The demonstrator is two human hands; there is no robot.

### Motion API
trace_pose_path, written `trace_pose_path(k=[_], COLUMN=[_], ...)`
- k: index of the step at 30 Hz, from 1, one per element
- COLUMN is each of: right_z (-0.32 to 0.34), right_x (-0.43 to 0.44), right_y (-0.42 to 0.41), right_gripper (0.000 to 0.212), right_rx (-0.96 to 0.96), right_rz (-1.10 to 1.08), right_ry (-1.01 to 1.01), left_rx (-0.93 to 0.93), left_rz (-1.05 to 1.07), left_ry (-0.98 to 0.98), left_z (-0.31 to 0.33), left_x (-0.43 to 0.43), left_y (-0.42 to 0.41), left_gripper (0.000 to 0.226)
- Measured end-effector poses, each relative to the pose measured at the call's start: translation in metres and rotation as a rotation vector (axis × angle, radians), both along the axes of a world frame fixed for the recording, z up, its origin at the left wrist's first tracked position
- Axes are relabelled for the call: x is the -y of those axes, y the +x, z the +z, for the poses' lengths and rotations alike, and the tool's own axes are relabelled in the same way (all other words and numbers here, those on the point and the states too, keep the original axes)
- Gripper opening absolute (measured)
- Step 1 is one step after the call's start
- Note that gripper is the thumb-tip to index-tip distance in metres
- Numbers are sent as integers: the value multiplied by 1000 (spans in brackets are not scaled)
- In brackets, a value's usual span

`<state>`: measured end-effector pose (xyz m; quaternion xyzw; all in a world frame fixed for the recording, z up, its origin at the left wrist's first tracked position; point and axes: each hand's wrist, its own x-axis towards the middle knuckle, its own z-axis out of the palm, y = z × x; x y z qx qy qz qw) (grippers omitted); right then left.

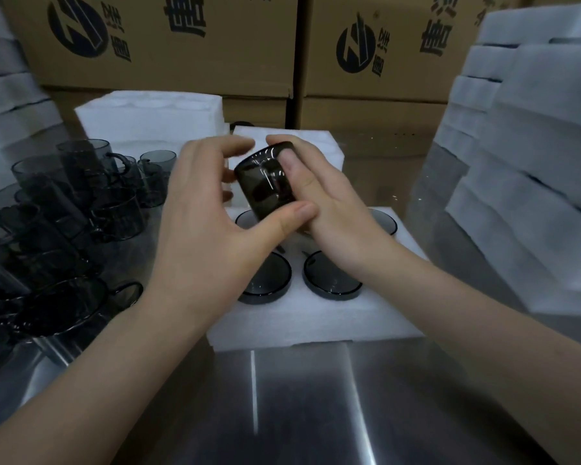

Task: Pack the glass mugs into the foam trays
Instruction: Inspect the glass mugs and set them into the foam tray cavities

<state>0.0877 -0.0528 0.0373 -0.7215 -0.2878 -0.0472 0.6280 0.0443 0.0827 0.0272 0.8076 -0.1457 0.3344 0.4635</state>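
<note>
**Two hands on one mug, right over the tray**

Head view, the only one. The held mug [264, 182], dark smoked glass, is in the air at centre, directly above the far half of the foam tray [316, 318]. Its long axis is tilted, low end near, high end far. Can't tell which end is the mouth.

The right hand [319, 209] grips it from the right, thumb flat on the side wall and fingers wrapped round the far end. The left hand [212, 213] cups it from the left, thumb against the near lower edge and fingers arched over the far-left side. The fingertips are blurred, so contact there is unclear. Both wrists come in low from near, and the hands meet at the mug.

Key relation: the tray lies straight below the mug, so the move is down, not sideways, and the axis probably needs setting vertical first. Both hands are equally close. The pocket under the hands is hidden.

Seated mugs [332, 280] show round ends in the near row, with more partly visible further back. Loose mugs [81, 203] are crowded at left on the steel table [316, 414]. Foam stacks [534, 162] stand at right and cardboard boxes [182, 45] at the far side.
</note>
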Motion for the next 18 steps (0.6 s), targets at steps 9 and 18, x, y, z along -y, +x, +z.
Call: trace_pose_path(k=[9,18], right_z=[3,4], right_x=[6,9], right_y=[4,12], right_gripper=[37,47], right_rx=[-181,-573], right_rz=[-13,311], right_ry=[135,400], left_rx=[12,35], left_rz=[-84,-250], left_ry=[-83,-174], left_z=[-3,-7], left_x=[2,-2], left_y=[-1,2], left_gripper=[45,51])
